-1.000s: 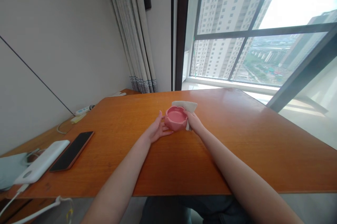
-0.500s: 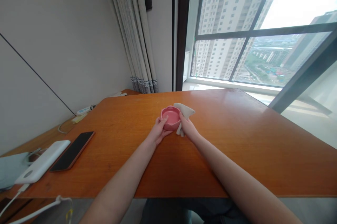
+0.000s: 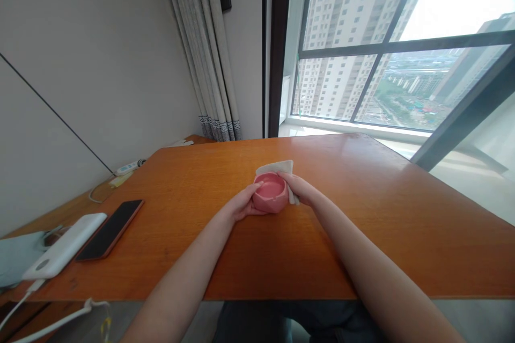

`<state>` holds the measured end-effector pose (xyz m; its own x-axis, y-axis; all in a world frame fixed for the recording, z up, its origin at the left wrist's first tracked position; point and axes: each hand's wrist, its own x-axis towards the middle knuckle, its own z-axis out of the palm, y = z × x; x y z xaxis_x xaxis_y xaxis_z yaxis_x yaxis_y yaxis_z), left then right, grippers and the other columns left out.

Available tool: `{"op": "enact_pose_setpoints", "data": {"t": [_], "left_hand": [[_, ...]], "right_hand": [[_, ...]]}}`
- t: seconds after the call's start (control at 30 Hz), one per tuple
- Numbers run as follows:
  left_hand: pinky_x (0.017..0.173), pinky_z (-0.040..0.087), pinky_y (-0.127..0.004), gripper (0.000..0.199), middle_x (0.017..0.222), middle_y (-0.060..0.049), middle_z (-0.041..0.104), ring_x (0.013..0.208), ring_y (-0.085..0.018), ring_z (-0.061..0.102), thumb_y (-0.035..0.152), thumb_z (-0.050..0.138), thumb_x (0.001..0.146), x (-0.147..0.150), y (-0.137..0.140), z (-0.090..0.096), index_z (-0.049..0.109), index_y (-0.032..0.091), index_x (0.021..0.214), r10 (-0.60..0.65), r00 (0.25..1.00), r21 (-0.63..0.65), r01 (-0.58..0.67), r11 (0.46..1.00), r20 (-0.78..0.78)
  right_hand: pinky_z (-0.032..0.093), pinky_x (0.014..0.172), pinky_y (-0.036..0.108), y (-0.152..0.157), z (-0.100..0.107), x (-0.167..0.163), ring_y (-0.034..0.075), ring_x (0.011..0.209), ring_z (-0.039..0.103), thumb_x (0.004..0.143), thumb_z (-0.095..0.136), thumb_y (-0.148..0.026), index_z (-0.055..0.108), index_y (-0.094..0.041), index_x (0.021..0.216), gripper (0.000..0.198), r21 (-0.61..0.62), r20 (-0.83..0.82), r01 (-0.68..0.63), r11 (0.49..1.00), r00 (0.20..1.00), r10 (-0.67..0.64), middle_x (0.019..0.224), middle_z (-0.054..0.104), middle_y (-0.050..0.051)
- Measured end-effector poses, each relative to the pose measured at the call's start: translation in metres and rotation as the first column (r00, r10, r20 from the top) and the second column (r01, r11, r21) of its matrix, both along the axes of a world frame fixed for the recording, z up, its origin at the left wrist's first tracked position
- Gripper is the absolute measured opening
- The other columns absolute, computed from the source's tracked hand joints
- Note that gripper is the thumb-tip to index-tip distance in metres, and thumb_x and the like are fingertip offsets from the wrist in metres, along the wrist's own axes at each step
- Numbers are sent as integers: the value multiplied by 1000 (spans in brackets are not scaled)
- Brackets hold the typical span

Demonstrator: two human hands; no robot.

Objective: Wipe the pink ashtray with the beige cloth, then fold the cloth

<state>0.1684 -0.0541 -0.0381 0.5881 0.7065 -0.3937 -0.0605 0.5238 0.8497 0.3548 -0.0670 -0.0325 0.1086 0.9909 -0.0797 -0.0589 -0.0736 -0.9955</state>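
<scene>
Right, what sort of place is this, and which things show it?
Probably a room in a high-rise home: a long curtain, a wooden table, and a large window looking out from high up on tall buildings.

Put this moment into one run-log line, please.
left hand: holding pink bowl | right hand: holding pale cloth against bowl | phone: lying on table

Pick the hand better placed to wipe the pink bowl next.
Probably the right hand: it holds the pale cloth at the right of the pink bowl, while the left hand grips the opposite side.
</scene>
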Motion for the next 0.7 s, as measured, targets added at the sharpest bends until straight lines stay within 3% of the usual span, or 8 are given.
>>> {"op": "enact_pose_setpoints", "data": {"t": [0.1, 0.2, 0.3, 0.4, 0.5, 0.6, 0.7], "left_hand": [[68, 55, -34, 52, 112, -13, 63, 87, -22, 64, 49, 57, 78, 3, 4, -1, 52, 20, 121, 158, 985, 9, -159, 987, 76], [75, 54, -34, 54, 117, -12, 60, 93, -21, 63, 53, 57, 78, 4, 9, -1, 52, 20, 120, 319, 926, -56, -314, 948, 201], [79, 53, -34, 54, 115, -12, 61, 95, -21, 62, 55, 57, 76, 4, 12, -6, 54, 18, 115, 429, 865, -69, -426, 902, 260], [79, 52, -29, 50, 109, -11, 63, 93, -19, 62, 51, 65, 72, 4, 13, -11, 58, 16, 107, 492, 840, 62, -517, 854, 227], [79, 50, -25, 48, 106, -10, 65, 95, -18, 61, 52, 63, 73, 3, 12, -8, 61, 14, 103, 429, 873, 112, -462, 880, 233], [77, 51, -28, 57, 107, -10, 65, 92, -19, 63, 63, 49, 78, 0, 8, 1, 59, 18, 111, 297, 932, 47, -313, 949, 210], [75, 52, -32, 58, 112, -11, 63, 89, -20, 64, 61, 49, 79, -2, 4, 6, 54, 21, 121, 120, 972, 44, -131, 990, 202]], "right_hand": [[52, 82, 33, 5, -9, -15, 23, 95, 65, 82, 47, -53, 68, -17, 97, 44, -39, -186, 69, 997, 980, -75, 96, 71, 9], [51, 88, 33, 3, -16, -39, 24, 105, 61, 83, 45, -55, 63, -14, 110, 52, 7, -332, 127, 992, 936, -118, 109, 67, 11], [49, 90, 33, -3, -24, -63, 24, 108, 59, 80, 48, -58, 60, -15, 115, 57, 76, -357, 109, 991, 931, -75, 113, 65, 10], [50, 88, 32, -6, -29, -73, 24, 105, 61, 79, 47, -63, 62, -15, 112, 60, 81, -291, 114, 990, 953, -86, 105, 69, 11], [51, 86, 31, -3, -26, -62, 24, 105, 61, 79, 50, -59, 60, -15, 113, 56, 56, -300, 155, 986, 945, -131, 104, 69, 10], [50, 87, 27, 4, -19, -40, 21, 107, 59, 78, 58, -49, 60, -19, 110, 44, 62, -375, 186, 981, 915, -150, 111, 67, 5], [51, 83, 26, 10, -15, -23, 20, 102, 62, 78, 59, -42, 65, -19, 99, 32, 24, -404, 156, 988, 905, -133, 104, 69, 3]]}}
